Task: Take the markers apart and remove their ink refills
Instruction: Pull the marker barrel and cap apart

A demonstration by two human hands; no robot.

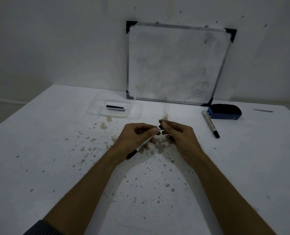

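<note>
A white marker [145,142] with a black cap at its lower end lies slanted in my left hand [134,138], which grips its barrel just above the table. My right hand [178,133] pinches the marker's black upper end [160,127] between thumb and fingers. A second white marker [209,123] with a black tip lies on the table to the right, untouched. Farther back, a clear plastic tray [97,107] holds a white part and a thin black stick [114,106].
A small whiteboard [174,65] leans against the wall at the back. A blue and black eraser [224,111] sits beside the second marker. The white table [56,167] is speckled with brown stains; its left edge runs diagonally.
</note>
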